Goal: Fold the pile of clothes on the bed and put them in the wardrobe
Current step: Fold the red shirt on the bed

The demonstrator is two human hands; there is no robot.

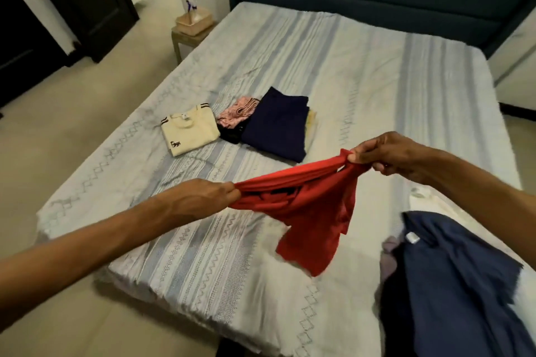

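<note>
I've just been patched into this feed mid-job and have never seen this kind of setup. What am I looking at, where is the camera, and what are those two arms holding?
There is no machine here: a person is folding laundry with bare hands, and the single camera sits on their head, looking forward and down. That is why two forearms reach in from the bottom of the picture.

The left hand and the right hand each pinch one end of a red garment, which hangs stretched between them above the bed.

On the striped bedcover lie pieces that look already folded: a cream shirt, a pink patterned item and a dark navy piece. At the lower right is a loose heap still to do, topped by a blue garment.

A small bedside table with a basket stands at the far left of the bed.
</note>
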